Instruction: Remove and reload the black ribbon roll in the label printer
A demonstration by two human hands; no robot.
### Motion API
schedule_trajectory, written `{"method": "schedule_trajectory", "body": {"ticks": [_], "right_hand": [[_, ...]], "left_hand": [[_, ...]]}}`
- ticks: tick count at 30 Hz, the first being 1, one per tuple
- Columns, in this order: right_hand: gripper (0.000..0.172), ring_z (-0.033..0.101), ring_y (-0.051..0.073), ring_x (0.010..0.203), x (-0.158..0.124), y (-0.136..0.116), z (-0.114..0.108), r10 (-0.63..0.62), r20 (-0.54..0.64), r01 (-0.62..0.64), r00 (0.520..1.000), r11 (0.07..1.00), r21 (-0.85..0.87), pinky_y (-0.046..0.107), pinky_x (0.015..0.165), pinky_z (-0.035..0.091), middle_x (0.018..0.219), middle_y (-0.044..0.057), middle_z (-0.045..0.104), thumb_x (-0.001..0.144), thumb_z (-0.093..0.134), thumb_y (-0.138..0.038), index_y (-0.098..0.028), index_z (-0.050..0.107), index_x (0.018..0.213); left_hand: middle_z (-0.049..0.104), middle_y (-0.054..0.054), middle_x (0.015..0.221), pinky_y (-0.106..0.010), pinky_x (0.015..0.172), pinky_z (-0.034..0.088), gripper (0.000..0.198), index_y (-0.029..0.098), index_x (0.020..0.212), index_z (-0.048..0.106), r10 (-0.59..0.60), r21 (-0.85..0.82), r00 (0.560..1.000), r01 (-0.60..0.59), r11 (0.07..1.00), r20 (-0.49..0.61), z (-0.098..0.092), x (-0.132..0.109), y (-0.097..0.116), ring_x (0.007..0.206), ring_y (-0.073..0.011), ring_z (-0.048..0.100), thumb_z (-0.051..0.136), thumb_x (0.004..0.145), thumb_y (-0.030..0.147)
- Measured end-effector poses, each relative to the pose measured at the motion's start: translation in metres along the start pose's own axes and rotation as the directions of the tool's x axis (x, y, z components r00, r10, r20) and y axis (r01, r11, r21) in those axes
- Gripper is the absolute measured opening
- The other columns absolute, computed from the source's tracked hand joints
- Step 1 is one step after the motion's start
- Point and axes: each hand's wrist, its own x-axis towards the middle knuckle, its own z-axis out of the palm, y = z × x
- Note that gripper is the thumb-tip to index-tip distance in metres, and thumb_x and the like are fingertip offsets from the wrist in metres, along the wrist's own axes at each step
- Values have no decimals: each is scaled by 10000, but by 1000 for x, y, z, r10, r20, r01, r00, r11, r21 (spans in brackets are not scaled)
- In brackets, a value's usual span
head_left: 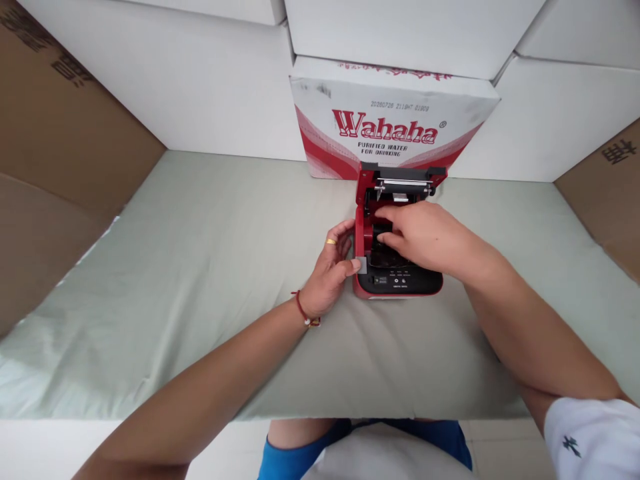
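A red and black label printer [400,283] stands on the cloth with its lid [403,175] raised. My left hand [334,270] is at the printer's left side, fingers curled along the red wall and thumb on a grey tab [361,265] at the front corner. Inside the opened compartment, my right hand [417,233] reaches in from the right. Its index finger and thumb curve around a dark roll [377,233] beside the left inner wall; the other fingers and much of the compartment are hidden behind the hand.
Behind the printer stands a white and red Wahaha water carton [395,127]. White boxes [215,87] form a wall at the back. Brown cardboard boxes [55,133] flank the left and right. A pale green cloth [200,267] covers the table, whose front edge lies near my legs.
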Motion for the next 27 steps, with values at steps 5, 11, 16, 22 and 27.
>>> {"method": "schedule_trajectory", "body": {"ticks": [5,11,16,22,27], "right_hand": [[258,825,213,945,-60,20,-8,-289,-163,327,943,893,310,329,830,637,1127,60,874,1141,642,-282,-268,891,1209],[294,844,171,988,-115,26,10,-326,-200,374,924,879,296,284,859,664,1420,106,817,1188,595,-232,-272,873,1275],[247,874,200,1081,-114,31,-1,-285,-231,353,930,865,356,302,982,693,1314,43,888,1163,649,-253,-301,890,1194],[316,797,282,1311,-54,54,-3,221,-558,47,800,904,425,474,1153,656,1449,52,840,1204,602,-446,-364,803,1435],[489,728,300,1458,-14,65,9,109,-568,98,816,942,322,508,1186,635,1568,85,781,1237,467,-592,-340,726,1567]], "left_hand": [[562,-117,1674,-649,1400,417,544,347,1572,603,364,485,927,-279,829,-88,2,-13,9,1639,-365,511,716,1076,539],[795,-66,1348,-534,1288,500,696,367,1720,556,629,771,686,-602,207,367,22,-29,32,1337,-317,701,699,1038,343],[870,-33,1227,-457,1302,431,791,312,1760,539,601,801,678,-590,103,423,36,-32,33,1181,-266,747,727,999,213],[886,-33,1148,-428,1161,528,718,262,1693,606,572,830,694,-557,40,438,54,-40,41,1114,-253,764,704,994,137],[895,-48,1175,-393,1093,543,681,234,1684,616,478,836,726,-547,-35,495,71,-49,48,1146,-238,799,659,1020,91]]}}
